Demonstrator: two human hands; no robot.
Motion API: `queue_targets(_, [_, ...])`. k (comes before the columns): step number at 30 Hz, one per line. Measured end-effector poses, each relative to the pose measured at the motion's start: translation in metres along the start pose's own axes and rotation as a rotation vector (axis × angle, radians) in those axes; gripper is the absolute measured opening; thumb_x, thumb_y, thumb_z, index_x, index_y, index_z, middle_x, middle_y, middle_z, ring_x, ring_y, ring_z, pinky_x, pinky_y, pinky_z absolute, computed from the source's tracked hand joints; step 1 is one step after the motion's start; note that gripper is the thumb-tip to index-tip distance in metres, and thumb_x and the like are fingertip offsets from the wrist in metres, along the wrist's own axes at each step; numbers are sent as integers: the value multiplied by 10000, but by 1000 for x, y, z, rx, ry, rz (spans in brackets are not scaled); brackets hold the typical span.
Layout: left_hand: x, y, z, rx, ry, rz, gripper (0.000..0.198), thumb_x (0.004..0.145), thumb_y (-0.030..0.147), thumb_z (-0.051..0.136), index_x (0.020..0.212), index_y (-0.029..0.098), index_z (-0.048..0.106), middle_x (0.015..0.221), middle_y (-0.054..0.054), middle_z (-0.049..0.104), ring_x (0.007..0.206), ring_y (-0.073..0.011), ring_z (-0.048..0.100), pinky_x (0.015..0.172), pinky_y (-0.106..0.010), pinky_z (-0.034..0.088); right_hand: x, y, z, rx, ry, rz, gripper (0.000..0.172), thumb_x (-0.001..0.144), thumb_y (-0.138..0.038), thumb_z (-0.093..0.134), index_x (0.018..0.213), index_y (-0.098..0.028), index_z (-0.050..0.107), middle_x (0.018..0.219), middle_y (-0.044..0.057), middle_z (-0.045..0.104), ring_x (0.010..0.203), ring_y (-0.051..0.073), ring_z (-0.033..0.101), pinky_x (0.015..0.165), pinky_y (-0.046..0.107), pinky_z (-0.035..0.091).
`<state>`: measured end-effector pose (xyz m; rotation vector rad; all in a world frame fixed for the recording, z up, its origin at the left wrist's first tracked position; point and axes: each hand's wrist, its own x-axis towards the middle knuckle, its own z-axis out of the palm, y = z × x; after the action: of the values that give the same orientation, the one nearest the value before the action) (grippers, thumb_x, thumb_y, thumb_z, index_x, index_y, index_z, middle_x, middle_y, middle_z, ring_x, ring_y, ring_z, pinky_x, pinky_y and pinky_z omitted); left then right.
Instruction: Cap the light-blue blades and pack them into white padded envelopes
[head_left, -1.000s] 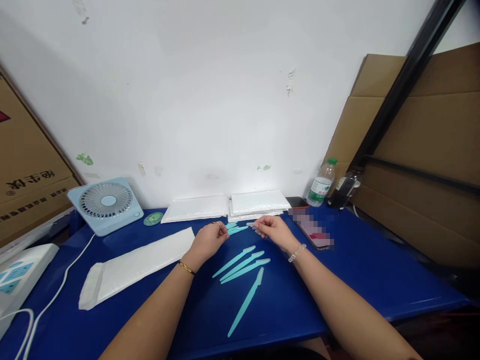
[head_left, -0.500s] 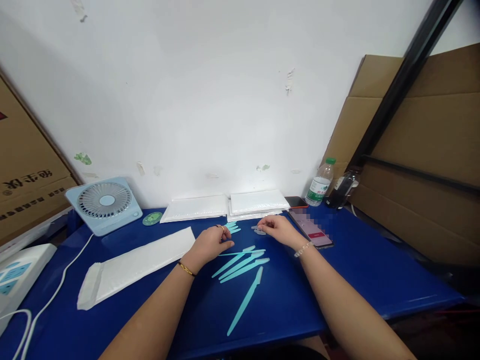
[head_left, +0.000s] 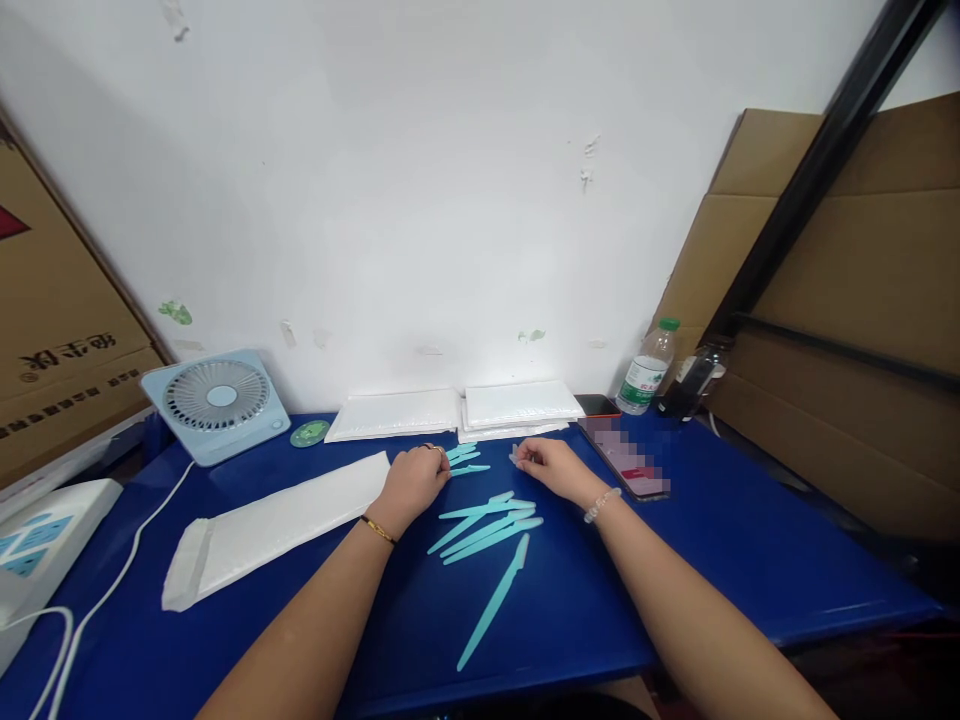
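Several turquoise eyebrow razors (head_left: 491, 530) lie fanned on the blue table, with one razor (head_left: 491, 605) apart at the front. Beyond them is a second group of razors (head_left: 463, 457), its handle ends hidden by my left hand (head_left: 414, 487). That hand's fingers are closed at the handles of this group; one razor (head_left: 472, 469) sticks out from beside the thumb. My right hand (head_left: 551, 464) pinches a small clear plastic piece (head_left: 514, 453), which looks like a blade cover, a short way right of the razor heads.
White padded mailers (head_left: 397, 415) and a stack of mailers (head_left: 521, 405) lie along the wall. Another mailer (head_left: 285, 525) is left of my hand. A fan (head_left: 221, 400), a round green disc (head_left: 310, 433), a phone (head_left: 626, 460), a water bottle (head_left: 646, 370) and a dark bottle (head_left: 690, 385) surround the workspace.
My left hand has moved slightly back and its thumb has closed in. A razor now lies lower beside it. My right hand's fingers have drawn together over the clear plastic.
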<state>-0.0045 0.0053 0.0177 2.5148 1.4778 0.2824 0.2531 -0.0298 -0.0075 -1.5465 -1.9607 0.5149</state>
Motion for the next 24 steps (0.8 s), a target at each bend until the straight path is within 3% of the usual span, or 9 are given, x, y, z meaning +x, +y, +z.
queue_targets(3, [0, 1, -1, -78, 12, -1, 103, 826, 227, 499, 821, 200, 598, 862, -32, 667, 814, -176, 604, 659, -261, 379, -1, -7, -2, 142, -8, 20, 185, 822, -308, 546, 858, -178, 672, 716, 9, 632, 623, 128, 525, 591, 239, 399])
queue_targets(7, [1, 1, 0, -157, 21, 15, 109, 824, 253, 499, 822, 200, 594, 840, -27, 659, 782, -165, 592, 632, -249, 381, -1, -11, -2, 179, 20, -5, 251, 839, -347, 528, 918, -182, 698, 808, 37, 666, 689, 149, 560, 631, 256, 423])
queue_targets(15, [0, 3, 2, -199, 10, 55, 114, 821, 275, 500, 812, 207, 591, 788, -15, 646, 728, -158, 581, 603, -243, 367, -1, -17, 6, 183, 13, -49, 228, 846, -323, 536, 944, -199, 701, 905, 51, 681, 782, 168, 596, 709, 279, 448])
queue_targets(24, [-1, 4, 2, -222, 28, 62, 124, 827, 272, 487, 790, 204, 584, 759, -14, 634, 702, -154, 568, 591, -241, 360, -2, -15, -1, 160, 71, -58, 232, 852, -329, 539, 933, -191, 706, 868, 48, 664, 755, 161, 580, 682, 269, 439])
